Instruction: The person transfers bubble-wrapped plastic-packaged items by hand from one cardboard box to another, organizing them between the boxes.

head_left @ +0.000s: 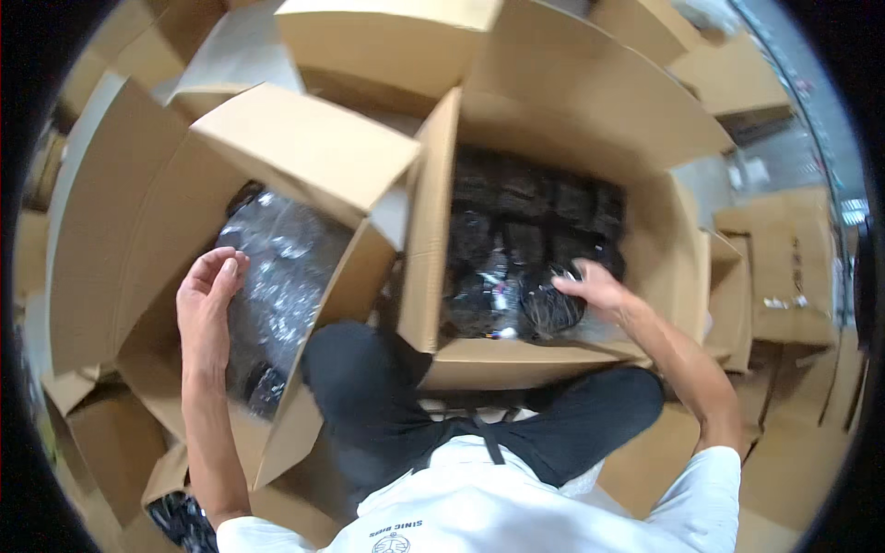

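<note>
My right hand [597, 288] reaches into the right carton [427, 230] and grips the top of a black bundle in clear plastic wrap [551, 311]. The bundle looks rounded and tilted against its neighbours. Rows of similar dark wrapped packs [525, 198] fill that carton. My left hand [214, 281] hovers over the left carton [138, 221], thumb and fingers closed together, nothing visible between them. Below it a layer of shiny clear plastic [286, 253] covers dark contents that I cannot make out.
Raised flaps [309, 138] of the left carton stand close to the right carton's wall. More cardboard boxes [784, 263] surround me. At lower left an open box holds dark shiny wrapped items [177, 521]. My bent legs [364, 392] press near both cartons' front edges.
</note>
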Demonstrator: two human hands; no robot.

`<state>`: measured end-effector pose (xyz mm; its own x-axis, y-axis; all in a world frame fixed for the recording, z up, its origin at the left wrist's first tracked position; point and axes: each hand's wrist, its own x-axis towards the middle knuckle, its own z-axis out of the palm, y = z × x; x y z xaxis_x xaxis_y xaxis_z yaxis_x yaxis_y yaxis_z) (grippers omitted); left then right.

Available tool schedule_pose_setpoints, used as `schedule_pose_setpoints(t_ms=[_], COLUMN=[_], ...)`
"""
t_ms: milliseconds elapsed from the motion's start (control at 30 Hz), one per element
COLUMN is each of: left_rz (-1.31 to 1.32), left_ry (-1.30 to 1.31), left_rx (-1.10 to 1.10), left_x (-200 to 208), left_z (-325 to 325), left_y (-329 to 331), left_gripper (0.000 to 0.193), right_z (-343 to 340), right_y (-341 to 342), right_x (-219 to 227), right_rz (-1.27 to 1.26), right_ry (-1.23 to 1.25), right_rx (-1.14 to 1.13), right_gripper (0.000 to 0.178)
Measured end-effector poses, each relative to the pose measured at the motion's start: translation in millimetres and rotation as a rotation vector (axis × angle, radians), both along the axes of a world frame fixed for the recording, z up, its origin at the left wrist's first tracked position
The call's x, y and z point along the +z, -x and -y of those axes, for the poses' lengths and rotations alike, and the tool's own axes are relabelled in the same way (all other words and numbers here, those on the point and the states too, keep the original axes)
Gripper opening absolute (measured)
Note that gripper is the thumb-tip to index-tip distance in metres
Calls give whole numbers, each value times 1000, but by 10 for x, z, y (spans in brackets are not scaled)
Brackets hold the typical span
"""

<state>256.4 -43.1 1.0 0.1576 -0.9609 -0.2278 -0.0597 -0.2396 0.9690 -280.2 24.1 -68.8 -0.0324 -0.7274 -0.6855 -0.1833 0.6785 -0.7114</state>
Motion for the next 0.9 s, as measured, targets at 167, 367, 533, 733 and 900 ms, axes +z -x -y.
schedule_pose_setpoints(t_ms=[167,367,533,733,900], left_rz=[325,722,525,-11,565], left_ry=[-303,-635,-1130,-783,-330], left_rx=[146,-208,-388,42,-38], left_x=[-966,-1996,-2081,-1912,-743], left_z=[-305,-1178,-1275,-1209,-821], left_y=[-1324,-1934,-1675,-1283,-702], left_gripper=[27,67,89,45,27], right_z=[-308,30,12,49,207], right_y=[91,3,-21,28,-53], right_x=[-737,-568,-408,-210,372], right_rz=[-179,-566,-647,-637,-515], right_ry=[-435,-440,-78,-17,227], right_rx=[86,616,685,646,604], right_gripper=[47,49,55,55,51])
